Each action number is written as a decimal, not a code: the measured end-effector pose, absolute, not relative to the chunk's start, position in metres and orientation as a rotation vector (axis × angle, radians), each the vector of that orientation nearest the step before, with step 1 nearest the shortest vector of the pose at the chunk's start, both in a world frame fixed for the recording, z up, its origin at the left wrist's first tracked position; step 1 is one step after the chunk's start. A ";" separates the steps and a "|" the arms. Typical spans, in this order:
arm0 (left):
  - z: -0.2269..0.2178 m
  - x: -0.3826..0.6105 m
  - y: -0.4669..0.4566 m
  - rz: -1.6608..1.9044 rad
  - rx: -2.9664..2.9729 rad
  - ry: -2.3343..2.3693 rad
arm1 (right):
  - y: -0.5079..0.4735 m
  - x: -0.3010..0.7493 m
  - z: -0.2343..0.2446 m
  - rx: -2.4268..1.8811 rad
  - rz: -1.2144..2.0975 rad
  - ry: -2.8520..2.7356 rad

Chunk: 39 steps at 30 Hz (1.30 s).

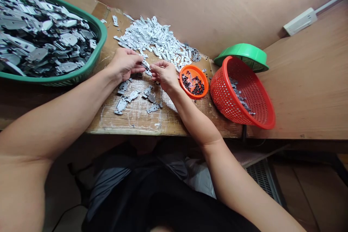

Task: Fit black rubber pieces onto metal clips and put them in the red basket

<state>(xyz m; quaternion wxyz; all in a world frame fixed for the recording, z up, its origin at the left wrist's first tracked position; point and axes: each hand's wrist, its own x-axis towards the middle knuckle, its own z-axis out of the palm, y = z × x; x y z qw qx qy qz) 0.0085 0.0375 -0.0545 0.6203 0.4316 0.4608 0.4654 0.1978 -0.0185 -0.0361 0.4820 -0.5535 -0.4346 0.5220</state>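
My left hand (125, 63) and my right hand (164, 74) meet above the wooden bench (141, 119), both pinching one small grey metal piece (145, 65) between their fingertips. Several similar flat metal pieces (127, 98) lie loose on the bench just below the hands. A heap of pale metal pieces (157, 41) is piled behind the hands against the wall. Right beside my right hand stands a small orange bowl (194, 81) of tiny dark parts.
A big green basket (101, 40) full of grey metal parts stands at the far left. A red perforated basket (244, 96) with a few parts leans at the right, a green bowl (243, 55) behind it. A white power strip (300, 21) is fixed to the right wall.
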 end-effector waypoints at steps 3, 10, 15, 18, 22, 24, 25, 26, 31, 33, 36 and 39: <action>-0.053 0.007 0.036 1.058 1.002 1.045 | -0.022 0.195 -0.035 -1.382 1.270 -1.056; -0.035 0.012 0.020 1.087 0.932 1.084 | -0.030 0.191 -0.020 -1.444 1.381 -1.103; -0.019 0.012 0.004 1.065 0.966 1.021 | -0.031 0.204 -0.012 -1.464 1.324 -1.408; -0.013 0.010 0.000 0.935 0.958 0.976 | -0.034 0.221 -0.013 -1.458 0.876 -1.816; -0.014 0.008 0.000 0.623 1.007 0.917 | -0.041 0.243 -0.023 -1.294 0.400 -2.248; -0.017 0.007 0.001 0.580 1.097 0.866 | -0.043 0.250 -0.029 -1.245 0.403 -2.266; -0.019 0.007 0.001 0.596 1.145 0.843 | -0.045 0.252 -0.031 -1.236 0.443 -2.227; -0.021 0.008 0.002 0.620 1.191 0.827 | -0.046 0.253 -0.033 -1.231 0.496 -2.175; -0.030 0.014 -0.004 0.802 1.320 0.842 | -0.057 0.251 -0.032 -1.244 0.684 -1.890; -0.031 0.017 -0.010 0.857 1.322 0.843 | -0.062 0.246 -0.031 -1.248 0.762 -1.746; -0.029 0.021 -0.021 0.911 1.304 0.856 | -0.066 0.237 -0.032 -1.226 0.981 -1.464; -0.024 0.024 -0.029 0.941 1.305 0.883 | -0.064 0.231 -0.034 -1.172 1.169 -1.233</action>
